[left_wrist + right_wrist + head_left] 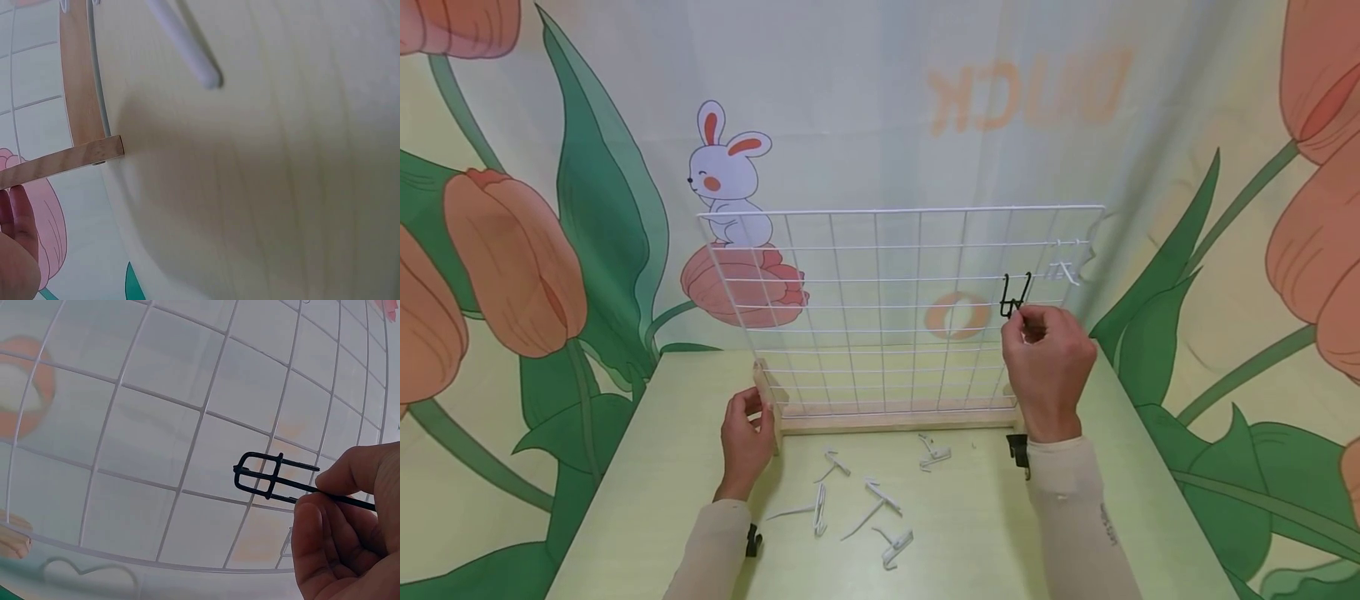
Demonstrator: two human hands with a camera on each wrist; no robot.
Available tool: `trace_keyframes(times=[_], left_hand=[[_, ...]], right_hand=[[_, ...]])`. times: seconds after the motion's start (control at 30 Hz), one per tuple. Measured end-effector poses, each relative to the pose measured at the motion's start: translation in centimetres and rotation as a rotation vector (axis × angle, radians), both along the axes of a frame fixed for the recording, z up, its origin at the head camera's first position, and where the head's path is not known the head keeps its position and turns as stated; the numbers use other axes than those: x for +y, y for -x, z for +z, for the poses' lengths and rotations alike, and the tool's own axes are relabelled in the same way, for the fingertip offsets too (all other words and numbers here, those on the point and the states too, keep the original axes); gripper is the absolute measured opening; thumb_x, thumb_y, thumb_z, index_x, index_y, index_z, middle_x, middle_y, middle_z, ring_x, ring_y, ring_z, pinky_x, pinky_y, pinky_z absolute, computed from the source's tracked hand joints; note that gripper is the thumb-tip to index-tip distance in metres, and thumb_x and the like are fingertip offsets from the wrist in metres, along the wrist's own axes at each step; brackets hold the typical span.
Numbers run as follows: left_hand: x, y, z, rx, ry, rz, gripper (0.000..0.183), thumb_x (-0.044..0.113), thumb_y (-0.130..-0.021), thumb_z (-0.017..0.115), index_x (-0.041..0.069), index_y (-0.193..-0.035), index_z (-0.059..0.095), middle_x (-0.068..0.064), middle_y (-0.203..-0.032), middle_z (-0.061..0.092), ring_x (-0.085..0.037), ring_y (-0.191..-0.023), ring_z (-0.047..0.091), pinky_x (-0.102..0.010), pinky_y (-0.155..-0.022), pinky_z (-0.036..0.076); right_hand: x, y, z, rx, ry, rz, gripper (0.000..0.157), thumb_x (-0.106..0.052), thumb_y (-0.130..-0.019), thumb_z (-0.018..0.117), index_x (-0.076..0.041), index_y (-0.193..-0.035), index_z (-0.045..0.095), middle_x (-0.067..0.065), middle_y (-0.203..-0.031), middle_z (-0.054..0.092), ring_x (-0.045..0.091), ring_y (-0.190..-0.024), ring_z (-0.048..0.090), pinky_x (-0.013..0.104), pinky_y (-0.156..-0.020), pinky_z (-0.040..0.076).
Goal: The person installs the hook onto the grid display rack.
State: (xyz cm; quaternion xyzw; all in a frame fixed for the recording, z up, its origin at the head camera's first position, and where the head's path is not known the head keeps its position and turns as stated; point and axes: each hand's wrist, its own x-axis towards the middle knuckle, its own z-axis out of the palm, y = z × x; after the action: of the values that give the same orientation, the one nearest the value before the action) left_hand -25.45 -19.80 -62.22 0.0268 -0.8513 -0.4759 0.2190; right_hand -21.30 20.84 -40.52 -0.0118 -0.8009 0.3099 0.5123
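A white wire grid panel (895, 250) stands upright in a wooden base (895, 423). My right hand (1051, 358) pinches the stem of a black wire hook (1013, 296) between thumb and fingers. The hook is at the panel's right part, its prongs upward in the head view. In the right wrist view the black hook (262, 478) overlaps the grid wires; I cannot tell whether it touches them. At the base's left end, my left hand (747, 442) holds the wooden side piece (75, 159), fingertips against it. Part of that hand is cut off in the left wrist view.
A white hook (1063, 271) hangs near the panel's upper right corner. Several loose white hooks, such as one (895, 548) near the front, lie on the light table (970, 533) before the base. A printed curtain (865, 100) hangs behind.
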Motion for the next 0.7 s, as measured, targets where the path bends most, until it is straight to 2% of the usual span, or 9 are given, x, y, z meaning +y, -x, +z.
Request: trace_keyframes(times=[0.27,0.47,0.7], left_hand=[[0.0,0.1,0.1,0.005,-0.011,-0.002,0.033,0.015,-0.104,0.066,0.004,-0.135,0.058,-0.015,-0.124,0.065,-0.03,-0.114,0.07,-0.007,-0.082,0.046],[0.0,0.1,0.1,0.001,-0.008,-0.006,0.034,0.015,-0.105,0.065,0.004,-0.136,0.057,-0.014,-0.125,0.065,-0.029,-0.115,0.069,-0.005,-0.082,0.044],[-0.1,0.2,-0.3,0.043,-0.016,-0.014,0.033,0.012,-0.104,0.065,0.003,-0.134,0.058,-0.016,-0.123,0.065,-0.031,-0.113,0.07,-0.006,-0.082,0.046]], right_hand=[[-0.2,-0.2,-0.4,-0.03,0.032,0.002,0.016,-0.009,-0.095,0.072,0.006,-0.096,0.077,0.02,-0.09,0.076,0.035,-0.076,0.073,0.051,-0.072,0.059],[-0.1,-0.3,-0.9,-0.026,0.049,0.004,0.017,-0.008,-0.094,0.074,0.006,-0.103,0.077,0.019,-0.094,0.077,0.032,-0.078,0.074,0.048,-0.074,0.058],[-0.2,-0.5,-1.2,-0.031,0.066,0.009,0.022,-0.009,-0.093,0.076,0.004,-0.111,0.077,0.018,-0.096,0.077,0.031,-0.078,0.073,0.047,-0.075,0.058]])
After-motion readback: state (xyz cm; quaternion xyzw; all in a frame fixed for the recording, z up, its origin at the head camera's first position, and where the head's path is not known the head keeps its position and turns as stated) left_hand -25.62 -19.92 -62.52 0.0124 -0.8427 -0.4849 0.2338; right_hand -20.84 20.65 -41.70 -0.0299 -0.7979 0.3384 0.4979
